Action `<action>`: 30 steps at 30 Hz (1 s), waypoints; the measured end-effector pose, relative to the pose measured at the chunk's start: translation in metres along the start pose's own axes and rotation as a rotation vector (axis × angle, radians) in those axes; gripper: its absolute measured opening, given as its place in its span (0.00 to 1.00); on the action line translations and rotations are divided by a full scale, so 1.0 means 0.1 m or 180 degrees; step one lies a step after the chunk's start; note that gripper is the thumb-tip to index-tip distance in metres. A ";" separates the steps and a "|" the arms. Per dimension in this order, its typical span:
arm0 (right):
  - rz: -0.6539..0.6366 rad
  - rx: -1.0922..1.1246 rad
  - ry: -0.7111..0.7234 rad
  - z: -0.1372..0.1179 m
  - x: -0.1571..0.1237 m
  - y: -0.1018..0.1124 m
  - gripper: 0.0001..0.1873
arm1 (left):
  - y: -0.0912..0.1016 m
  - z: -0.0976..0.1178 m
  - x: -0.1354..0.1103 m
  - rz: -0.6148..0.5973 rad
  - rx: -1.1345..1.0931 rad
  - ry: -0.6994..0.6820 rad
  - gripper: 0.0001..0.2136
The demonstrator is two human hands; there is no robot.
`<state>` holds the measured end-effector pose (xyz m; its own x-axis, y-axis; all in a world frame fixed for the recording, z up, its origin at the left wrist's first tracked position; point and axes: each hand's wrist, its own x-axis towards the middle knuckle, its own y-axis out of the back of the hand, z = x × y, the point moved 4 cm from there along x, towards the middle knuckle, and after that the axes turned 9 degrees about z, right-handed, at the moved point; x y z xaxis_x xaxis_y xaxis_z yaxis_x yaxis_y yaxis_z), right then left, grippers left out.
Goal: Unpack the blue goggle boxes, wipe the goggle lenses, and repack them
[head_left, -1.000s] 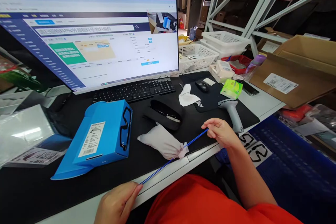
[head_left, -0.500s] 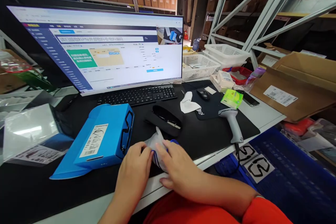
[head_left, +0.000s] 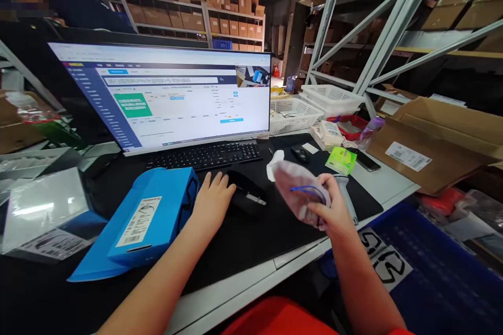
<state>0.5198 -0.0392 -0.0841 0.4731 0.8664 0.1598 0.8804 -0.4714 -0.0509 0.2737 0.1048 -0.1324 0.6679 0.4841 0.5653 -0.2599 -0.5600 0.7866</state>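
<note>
In my right hand [head_left: 335,208] is a grey drawstring pouch [head_left: 293,188] with a blue cord, gripped by its right side between thumb and fingers. It hangs over the right part of the black mat, partly in front of the handheld scanner [head_left: 346,193]. My left hand [head_left: 212,199] is stretched out with fingers spread, its fingertips at the left end of an open black glasses case [head_left: 247,193]. I cannot tell whether they touch it. Beside my left wrist lies a blue box [head_left: 161,235] with a white label and an open flap.
A monitor [head_left: 188,99] and keyboard [head_left: 208,155] stand behind the case. Rightward are a mouse [head_left: 299,154], a green packet [head_left: 341,160], a phone [head_left: 367,161] and a cardboard box [head_left: 428,141]. A clear-topped box [head_left: 47,199] sits at left; a blue crate [head_left: 440,261] is below right.
My hands have separated. My right hand has lifted the pouch up and to the right; my left hand has let go of it and reached forward to the case. The camera view has tilted up.
</note>
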 end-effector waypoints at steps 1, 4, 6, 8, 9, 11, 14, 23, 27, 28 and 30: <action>0.0204 0.0213 0.0112 -0.02 0.07 0.07 0.23 | 0.00 0.02 0.01 0.0048 -0.0022 -0.0095 0.18; 0.0454 0.0527 0.0439 -0.04 0.19 0.13 0.24 | 0.15 0.16 -0.10 0.0300 -0.0054 -0.0378 0.14; 0.0351 0.0523 0.0593 -0.04 0.19 0.00 0.25 | 0.33 0.29 -0.27 0.0525 -0.0044 -0.0502 0.12; 0.0095 0.0508 0.0678 -0.03 0.14 -0.26 0.24 | 0.52 0.44 -0.44 0.0827 -0.0048 -0.0558 0.12; -0.0023 0.0492 0.0719 -0.01 0.11 -0.41 0.22 | 0.59 0.51 -0.51 0.0954 -0.0095 -0.0535 0.12; -0.0207 0.0378 0.0843 0.01 0.05 -0.73 0.20 | 0.68 0.65 -0.63 0.1112 -0.0288 -0.0414 0.12; -0.0946 -0.0133 0.1123 0.08 0.02 -1.15 0.37 | 0.68 0.82 -0.76 0.1209 -0.0496 -0.0169 0.13; -0.2637 -0.3620 0.1817 0.37 0.02 -1.32 0.21 | 0.60 0.96 -1.12 0.1483 -0.0533 0.0346 0.11; -0.2728 -0.4087 0.2075 0.25 -0.04 -1.34 0.15 | 0.65 0.93 -1.19 0.1773 -0.0525 0.0536 0.12; -0.2833 -0.4039 0.2135 0.23 -0.06 -1.35 0.14 | 0.66 0.92 -1.21 0.1835 -0.0497 0.0614 0.13; -0.2984 -0.3934 0.2219 0.19 -0.10 -1.37 0.15 | 0.68 0.89 -1.23 0.1856 -0.0417 0.0809 0.15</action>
<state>0.3951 0.0199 -0.0973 -0.5552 0.8284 0.0743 0.1220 -0.0072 0.9925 0.2361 -0.0526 -0.1707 0.2096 0.2785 0.9373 -0.6237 -0.7001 0.3475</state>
